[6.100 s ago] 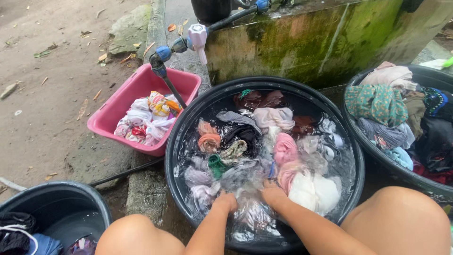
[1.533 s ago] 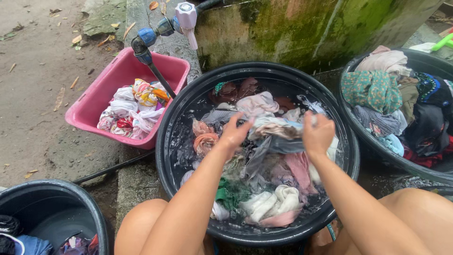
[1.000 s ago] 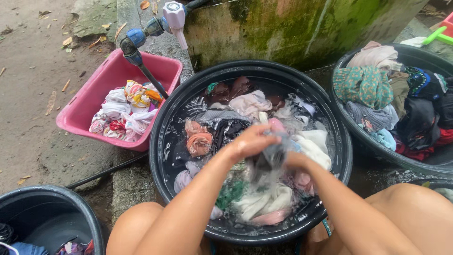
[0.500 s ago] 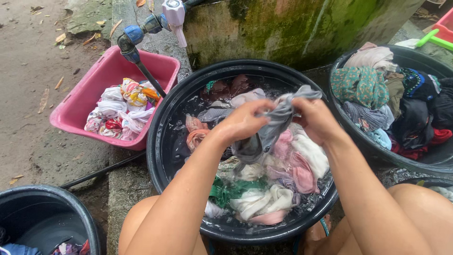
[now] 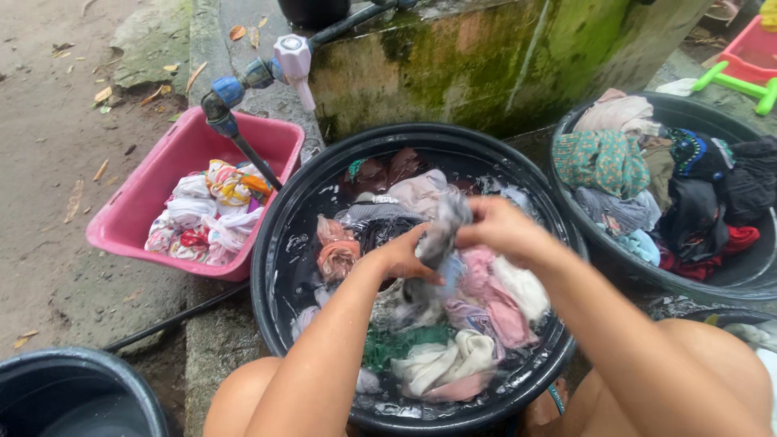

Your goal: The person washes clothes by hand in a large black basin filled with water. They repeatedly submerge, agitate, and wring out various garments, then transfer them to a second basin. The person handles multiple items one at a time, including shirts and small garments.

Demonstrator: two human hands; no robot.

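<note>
Head view shows the left hand [image 5: 402, 257] and right hand [image 5: 498, 226] with fingers pinching a wet grey cloth [image 5: 443, 229] between them, lifted just above the soaked laundry in the black tub [image 5: 279, 235]. Beside it sits a pink basin [image 5: 154, 190] of wrung clothes.

Daylight falls on damp bare dirt ground [image 5: 57, 162] strewn with dry leaves at nine o'clock, while a moss-green concrete wall [image 5: 486, 65] stands at twelve o'clock.
</note>
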